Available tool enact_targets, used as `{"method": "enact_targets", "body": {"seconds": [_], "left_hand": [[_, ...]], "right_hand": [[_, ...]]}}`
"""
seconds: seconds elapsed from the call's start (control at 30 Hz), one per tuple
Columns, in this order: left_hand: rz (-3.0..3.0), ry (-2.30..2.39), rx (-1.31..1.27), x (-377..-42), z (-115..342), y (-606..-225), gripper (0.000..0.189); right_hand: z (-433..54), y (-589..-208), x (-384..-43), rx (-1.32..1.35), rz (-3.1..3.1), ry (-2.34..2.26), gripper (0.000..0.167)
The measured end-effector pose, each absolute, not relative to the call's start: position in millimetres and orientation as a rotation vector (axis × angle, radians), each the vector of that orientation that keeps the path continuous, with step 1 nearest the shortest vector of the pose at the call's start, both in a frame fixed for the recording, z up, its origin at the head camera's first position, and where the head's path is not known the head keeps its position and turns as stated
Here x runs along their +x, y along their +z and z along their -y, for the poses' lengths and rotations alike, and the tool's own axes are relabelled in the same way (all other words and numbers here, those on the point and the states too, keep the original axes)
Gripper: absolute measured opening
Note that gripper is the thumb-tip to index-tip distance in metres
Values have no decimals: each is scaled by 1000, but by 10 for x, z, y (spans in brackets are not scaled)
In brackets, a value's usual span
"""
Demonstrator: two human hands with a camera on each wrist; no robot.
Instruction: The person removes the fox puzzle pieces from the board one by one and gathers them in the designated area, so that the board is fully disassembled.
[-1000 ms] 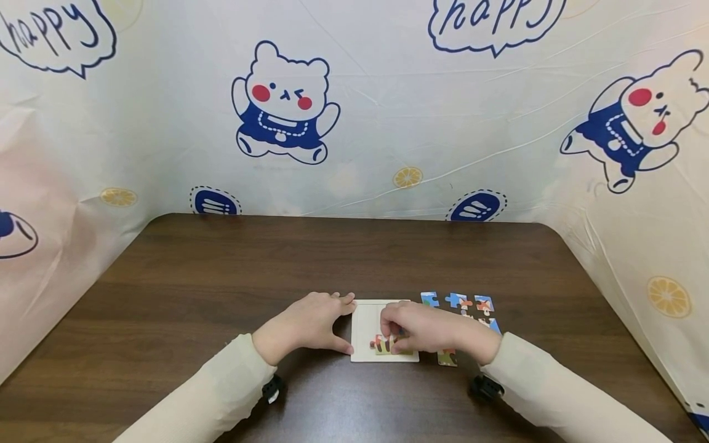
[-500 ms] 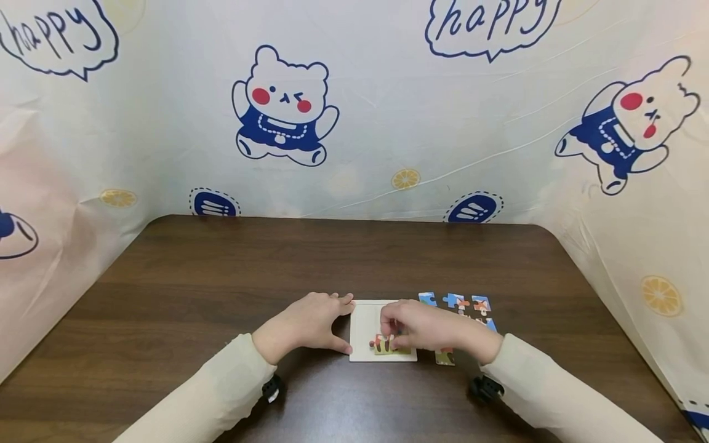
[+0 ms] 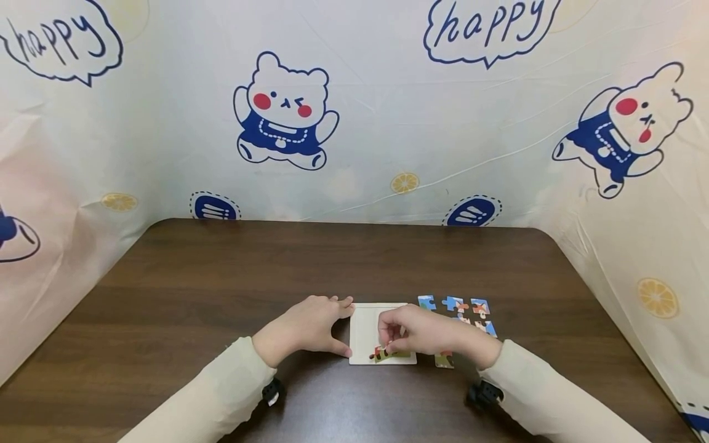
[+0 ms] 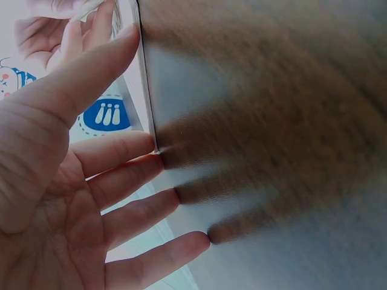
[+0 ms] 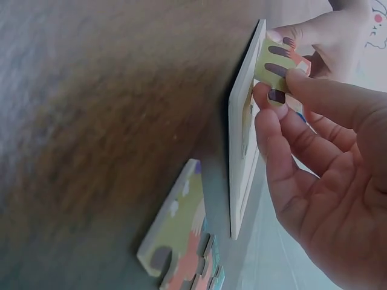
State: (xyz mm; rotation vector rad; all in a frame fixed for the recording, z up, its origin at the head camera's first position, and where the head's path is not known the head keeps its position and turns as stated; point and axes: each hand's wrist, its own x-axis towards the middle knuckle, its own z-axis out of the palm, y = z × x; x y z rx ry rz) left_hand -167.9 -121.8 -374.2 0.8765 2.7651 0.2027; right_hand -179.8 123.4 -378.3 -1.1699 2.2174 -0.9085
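A white puzzle tray point(image 3: 361, 332) lies on the table in front of the person. The left hand point(image 3: 316, 323) spreads its fingers along the tray's left side, thumb and fingertips right at the edge. Over the tray, the right hand point(image 3: 423, 329) pinches a puzzle piece point(image 5: 278, 63) between thumb and fingers. This piece is green and orange with dark stripes, and stands tilted above the tray in the right wrist view. Beneath it, another green piece point(image 5: 247, 115) lies in the tray, partly hidden by the right hand.
Several loose puzzle pieces point(image 3: 455, 304) in blue, orange and green lie right of the tray, some behind the right forearm. One green and orange piece point(image 5: 181, 223) lies close to the tray's near right side. A patterned cloth point(image 3: 376, 123) hangs around the brown table point(image 3: 221, 264).
The pinched puzzle piece has tilted, its left end now lower over the tray. The left hand keeps its place at the tray edge. The whole head view has shifted slightly.
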Motion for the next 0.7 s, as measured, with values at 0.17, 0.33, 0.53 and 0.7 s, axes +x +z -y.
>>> {"method": "enact_targets", "body": {"seconds": [0.17,0.33,0.53,0.7], "left_hand": [[-2770,200,884,-1677,1221,-3753,74],[-2773,192,886,-1671,1225,-3753,74],[-2765,177,877,-1677,1215,-3743,75],[-2766,161,876,-1680,1219,-3738,75]], "right_hand": [[-1259,-3779,-1804,-1179,-2209,-930,12],[-1309,-3759,-1832,-1179,-2200,-953,12],[-1400,-3749,-1864,-1143,-2239,-938,14],[-1498,-3774,-1866,-1118,-2250,-967,16]]}}
